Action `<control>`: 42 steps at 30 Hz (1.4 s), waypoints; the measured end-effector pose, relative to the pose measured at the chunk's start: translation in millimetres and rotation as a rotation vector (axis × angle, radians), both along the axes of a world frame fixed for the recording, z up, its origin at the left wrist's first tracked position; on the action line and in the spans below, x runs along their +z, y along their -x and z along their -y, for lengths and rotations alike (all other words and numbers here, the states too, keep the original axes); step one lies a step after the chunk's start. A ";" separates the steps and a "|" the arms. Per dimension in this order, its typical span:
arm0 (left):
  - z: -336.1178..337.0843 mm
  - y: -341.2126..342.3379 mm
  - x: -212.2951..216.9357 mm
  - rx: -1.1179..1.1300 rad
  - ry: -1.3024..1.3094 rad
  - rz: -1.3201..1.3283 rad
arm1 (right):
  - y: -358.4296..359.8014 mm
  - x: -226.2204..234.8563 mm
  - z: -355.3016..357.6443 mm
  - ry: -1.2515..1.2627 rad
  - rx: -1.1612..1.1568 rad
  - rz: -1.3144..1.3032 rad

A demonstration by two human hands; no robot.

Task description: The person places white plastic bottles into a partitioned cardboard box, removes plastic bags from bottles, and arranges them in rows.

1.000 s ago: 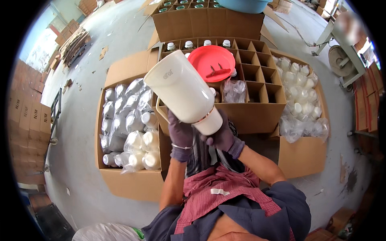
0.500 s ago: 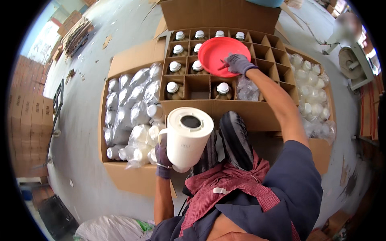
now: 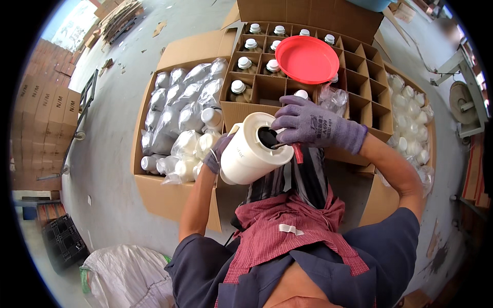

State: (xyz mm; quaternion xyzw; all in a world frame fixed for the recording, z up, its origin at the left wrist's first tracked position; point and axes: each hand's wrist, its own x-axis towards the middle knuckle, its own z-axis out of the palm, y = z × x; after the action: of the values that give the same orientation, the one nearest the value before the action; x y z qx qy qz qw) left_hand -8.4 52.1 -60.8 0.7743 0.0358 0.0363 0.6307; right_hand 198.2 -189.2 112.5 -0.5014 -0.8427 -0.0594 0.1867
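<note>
A white jug (image 3: 246,156), perhaps a vacuum jug, is tilted in front of me with its dark round mouth toward my right side. My left hand (image 3: 220,150), in a purple-grey glove, is closed around the jug's handle side. At the mouth is my gloved right hand (image 3: 316,126), its fingers bent around a slim tool with a red handle (image 3: 298,153). The tool's thin metal end lies at the rim of the opening; its exact kind is unclear. A shallow red plastic basin (image 3: 307,59) rests on top of the divided carton (image 3: 267,91), just beyond my right hand.
Several white-capped bottles (image 3: 238,87) stand in the carton's cells. Open boxes of bagged white items flank it, one on the left (image 3: 177,120) and one on the right (image 3: 411,123). A white sack (image 3: 131,277) lies at lower left, near a black crate (image 3: 65,242).
My right hand has come back from the red basin to the jug's mouth, with the red-handled tool. The jug has tipped toward the right hand. The basin stays on the carton.
</note>
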 end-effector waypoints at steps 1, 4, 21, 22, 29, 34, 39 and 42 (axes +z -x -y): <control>0.9 -0.6 4.4 -0.042 -0.161 -0.013 | 1.9 0.2 0.4 0.051 0.027 -0.009; 15.0 -9.0 35.2 -0.137 -0.538 0.060 | 5.4 -6.8 4.0 0.121 0.092 0.058; 51.4 22.5 75.3 0.796 -0.548 0.411 | 56.9 -65.7 39.5 0.686 -0.734 -2.244; 41.5 23.8 73.7 0.845 -0.610 0.331 | 52.0 -55.7 39.3 0.706 -0.752 -2.159; 50.9 -22.7 125.0 0.218 -0.870 0.623 | -128.4 -62.8 6.0 -0.018 -1.044 -0.563; 131.5 -44.6 98.0 -0.414 -0.968 0.654 | -197.5 -97.4 -16.6 0.129 -1.199 -0.153; 149.2 4.7 63.8 -0.095 -0.608 0.628 | -89.2 -84.0 6.9 -0.020 -0.764 -0.584; 114.0 29.5 55.1 -0.012 -0.679 0.518 | -26.3 -92.5 40.8 0.318 -0.572 -1.221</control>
State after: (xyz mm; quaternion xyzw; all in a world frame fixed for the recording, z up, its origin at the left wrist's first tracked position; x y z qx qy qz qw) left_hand -37.9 -61.9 -5.7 0.9036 -0.1422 0.2357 0.3283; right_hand 224.6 -230.0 20.1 -0.6689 -0.4198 0.3107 0.5289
